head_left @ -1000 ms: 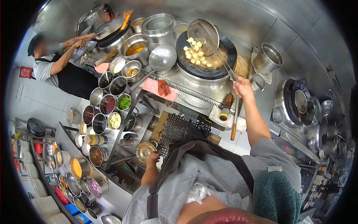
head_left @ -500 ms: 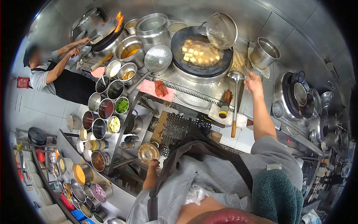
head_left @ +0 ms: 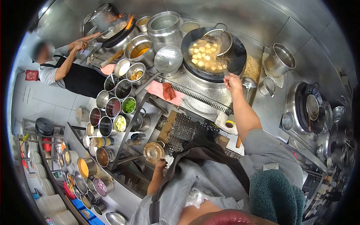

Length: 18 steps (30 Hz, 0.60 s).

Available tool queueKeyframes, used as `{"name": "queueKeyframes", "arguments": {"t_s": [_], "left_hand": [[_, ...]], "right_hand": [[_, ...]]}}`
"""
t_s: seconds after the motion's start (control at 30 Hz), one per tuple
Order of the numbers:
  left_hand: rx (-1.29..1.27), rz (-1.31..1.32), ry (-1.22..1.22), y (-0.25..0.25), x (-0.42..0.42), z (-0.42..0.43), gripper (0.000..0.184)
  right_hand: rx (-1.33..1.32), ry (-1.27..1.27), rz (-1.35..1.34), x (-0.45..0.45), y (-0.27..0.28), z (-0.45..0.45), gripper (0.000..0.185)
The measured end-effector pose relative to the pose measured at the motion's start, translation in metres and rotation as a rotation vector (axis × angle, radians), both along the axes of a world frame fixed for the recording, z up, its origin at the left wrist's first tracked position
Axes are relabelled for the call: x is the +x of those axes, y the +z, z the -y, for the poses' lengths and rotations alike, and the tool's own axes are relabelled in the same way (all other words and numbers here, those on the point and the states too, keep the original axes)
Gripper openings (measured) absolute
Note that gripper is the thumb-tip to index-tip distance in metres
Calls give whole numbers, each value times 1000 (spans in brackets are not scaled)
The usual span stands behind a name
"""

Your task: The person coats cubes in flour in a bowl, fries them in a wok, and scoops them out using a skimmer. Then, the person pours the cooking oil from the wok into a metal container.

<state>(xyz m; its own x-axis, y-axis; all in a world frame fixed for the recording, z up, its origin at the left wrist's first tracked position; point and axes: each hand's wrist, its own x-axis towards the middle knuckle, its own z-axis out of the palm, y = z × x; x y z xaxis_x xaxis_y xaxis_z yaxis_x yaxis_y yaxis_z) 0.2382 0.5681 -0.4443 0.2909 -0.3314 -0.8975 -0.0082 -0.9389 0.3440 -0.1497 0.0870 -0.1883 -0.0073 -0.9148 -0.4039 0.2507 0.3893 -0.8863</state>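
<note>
My right hand (head_left: pixel 233 81) is closed around the handle of a round mesh strainer (head_left: pixel 225 43). The strainer lies tilted in the black wok (head_left: pixel 240 62), its rim dipping beside the pale food cubes (head_left: pixel 202 56) in bubbling liquid. Just right of my wrist is a steel ladle (head_left: pixel 248 82), its handle mostly behind my forearm. Low on my left side hangs my left hand (head_left: pixel 161 163), close to the rim of a round, brownish shallow vessel (head_left: pixel 153 152) with a loop on its edge. The fingers there are too small and dark to read.
Left of the wok rests a perforated skimmer (head_left: pixel 168 60); red meat (head_left: pixel 168 91) lies on a pink cloth. Several steel ingredient pots, including green vegetables (head_left: pixel 129 105), stand at left. A co-worker (head_left: pixel 75 75) stirs a flaming wok. Another wok (head_left: pixel 298 108) is at right.
My right hand has moved left with the strainer, which has come down from the wok's upper right into the food. The view has shifted; my left hand appears slightly farther from the brownish vessel.
</note>
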Motion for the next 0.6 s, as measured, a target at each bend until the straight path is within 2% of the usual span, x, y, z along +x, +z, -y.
{"name": "queueKeyframes", "arguments": {"t_s": [0.1,0.3,0.37,0.43,0.57,0.6], "left_hand": [[-25,10,-72,23,7,4,28],[-98,53,-300,46,20,12,15],[-124,46,-354,31,23,13,13],[58,-143,-69,-14,30,11,13],[93,-63,-166,-9,24,23,14],[-76,-35,-384,-3,27,25,16]], "right_hand": [[-83,23,-3,-6,19,1,42],[-185,127,-301,-38,65,-47,40],[-194,116,-358,-47,77,-66,37],[-194,110,-367,-51,88,-80,37],[-182,89,-372,-60,91,-98,36],[-181,82,-360,-64,91,-100,36]]}}
